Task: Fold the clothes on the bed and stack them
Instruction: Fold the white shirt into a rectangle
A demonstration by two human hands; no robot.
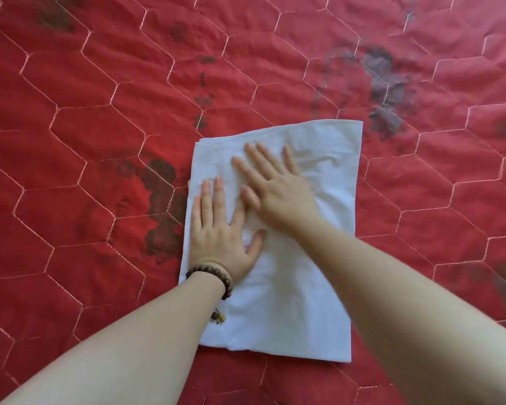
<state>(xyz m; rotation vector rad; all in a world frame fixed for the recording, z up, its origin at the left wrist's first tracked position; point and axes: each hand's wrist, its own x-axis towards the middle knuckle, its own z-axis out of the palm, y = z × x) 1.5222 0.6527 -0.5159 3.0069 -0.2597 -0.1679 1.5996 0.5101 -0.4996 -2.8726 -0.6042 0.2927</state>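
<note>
White cloth (278, 229), folded to a rectangle, lies flat on red quilt (70, 141). Left hand (216, 232) presses flat on it near its left edge, fingers straight. Right hand (275, 194) lies flat just beside and beyond the left, fingers spread. Bead bracelet (214, 277) on left wrist.

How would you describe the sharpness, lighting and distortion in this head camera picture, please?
Head view: light is soft and even, with no hard shadows or glare. The right hand and its forearm look slightly motion-blurred, while the left hand and white folded cloth are fairly sharp. The red quilt stitching bends toward the edges, showing wide-angle distortion.
</note>
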